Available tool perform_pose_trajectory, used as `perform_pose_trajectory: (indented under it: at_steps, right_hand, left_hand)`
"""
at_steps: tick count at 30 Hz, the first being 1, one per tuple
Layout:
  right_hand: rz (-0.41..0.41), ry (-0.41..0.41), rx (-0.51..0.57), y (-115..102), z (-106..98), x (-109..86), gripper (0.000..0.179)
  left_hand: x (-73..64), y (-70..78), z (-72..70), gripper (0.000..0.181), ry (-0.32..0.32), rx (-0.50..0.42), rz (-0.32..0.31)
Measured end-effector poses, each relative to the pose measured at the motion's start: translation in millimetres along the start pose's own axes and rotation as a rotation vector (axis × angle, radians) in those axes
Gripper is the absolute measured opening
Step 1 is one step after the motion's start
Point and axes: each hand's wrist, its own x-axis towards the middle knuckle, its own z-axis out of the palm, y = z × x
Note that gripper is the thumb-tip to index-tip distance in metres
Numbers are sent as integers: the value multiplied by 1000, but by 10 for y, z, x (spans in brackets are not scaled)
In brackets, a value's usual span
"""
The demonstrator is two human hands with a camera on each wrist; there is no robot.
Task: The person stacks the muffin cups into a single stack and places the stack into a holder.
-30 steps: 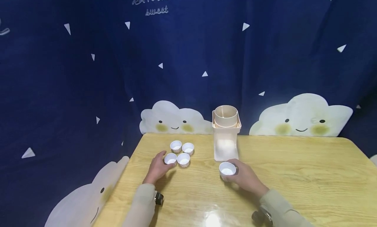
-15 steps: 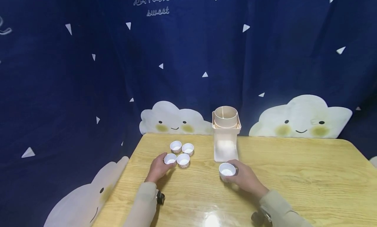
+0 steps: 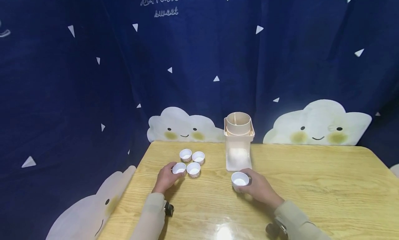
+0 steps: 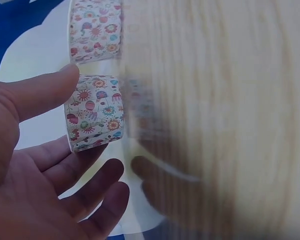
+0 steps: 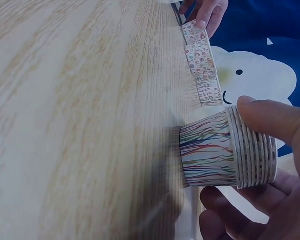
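Observation:
On the left of the table, my left hand point(image 3: 166, 177) pinches a small white paper baking cup point(image 3: 179, 168) between thumb and fingers. Its floral print shows in the left wrist view, where the lower fingers hang free below the cup point(image 4: 95, 112). Three similar cups stand close by, including one right beside it point(image 3: 194, 169). Near the middle, my right hand point(image 3: 260, 188) grips a stack of nested baking cups point(image 3: 240, 179) by the rims. Coloured wavy lines decorate the outer wall of this stack point(image 5: 207, 155). Its underside is hidden in the head view.
A beige plastic stand point(image 3: 239, 151) with a round holder point(image 3: 238, 123) on top is at the table's back edge, just beyond the right hand. The wooden table point(image 3: 318, 184) extends to the right. A dark blue curtain point(image 3: 199, 53) with cloud prints hangs behind.
My left hand and the cup it pinches have shifted very slightly left and toward me. The right hand keeps its grip on the stack in the same place.

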Motion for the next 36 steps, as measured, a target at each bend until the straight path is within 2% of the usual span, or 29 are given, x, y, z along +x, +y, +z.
perform_pose_trajectory:
  at_steps: [8, 12, 20, 27, 32, 36]
  right_hand:
    - [4, 2, -7, -22, -13, 8, 57]
    - [8, -7, -1, -35, -30, 12, 58]
    - [9, -15, 10, -39, -25, 18, 56]
    - [24, -16, 6, -27, -12, 13, 57]
    - [34, -16, 8, -41, -19, -5, 57]
    - [29, -16, 13, -49, -26, -21, 57]
  left_hand:
    - [-60, 24, -112, 58, 19, 0, 1]
    - [-101, 96, -195, 57, 34, -20, 3]
    - [-187, 406, -335, 58, 70, -64, 86]
    - [-346, 699, -373, 63, 26, -92, 144]
    - [-441, 927, -377, 61, -5, -105, 247]
    - [-506, 1075, -348, 60, -40, -112, 304]
